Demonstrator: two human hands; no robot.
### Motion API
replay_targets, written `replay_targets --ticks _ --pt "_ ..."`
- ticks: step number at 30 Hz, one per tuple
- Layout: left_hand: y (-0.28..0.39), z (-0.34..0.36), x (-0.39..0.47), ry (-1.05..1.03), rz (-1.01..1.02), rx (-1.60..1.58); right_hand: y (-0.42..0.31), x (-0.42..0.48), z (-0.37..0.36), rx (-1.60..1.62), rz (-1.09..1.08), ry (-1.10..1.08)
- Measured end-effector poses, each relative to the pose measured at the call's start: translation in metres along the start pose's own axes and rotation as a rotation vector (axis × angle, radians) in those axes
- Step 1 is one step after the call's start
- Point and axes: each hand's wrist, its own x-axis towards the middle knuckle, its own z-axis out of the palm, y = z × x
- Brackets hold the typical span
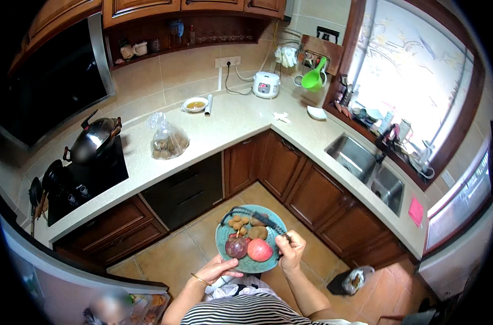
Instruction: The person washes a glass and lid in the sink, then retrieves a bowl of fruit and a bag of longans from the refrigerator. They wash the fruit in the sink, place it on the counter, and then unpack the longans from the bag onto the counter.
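Note:
A round turquoise fruit plate (252,266) with a dark braided handle (262,216) is held in front of my body, above the floor. My left hand (220,271) grips the near left rim, thumb on top. My right hand (291,250) is closed at the right end of the handle, by the plate's edge. On the plate lie a red apple-like fruit (260,250), a dark purple fruit (236,247), brown kiwi-like fruits (258,232) and a cluster of small tan fruits (238,222).
An L-shaped counter (230,122) carries a clear bag of round brown produce (169,143), a bowl (195,105), a white rice cooker (266,85) and a white dish (316,113). A lidded wok (94,140) stands on the cooktop at left. The double sink (358,156) is at right; a lined bin (350,281) stands on the floor.

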Motion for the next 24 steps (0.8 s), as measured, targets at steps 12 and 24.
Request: replay_targets --ticks 12,24 --pt "0.062 -0.037 0.179 0.393 0.206 -0.151 0.059 0.259 0.026 -0.139 0.174 -0.813" --pt "0.171 -0.155 0.37 0.33 0.351 -0.17 0.131 0.477 0.145 -0.353 0.421 -1.008"
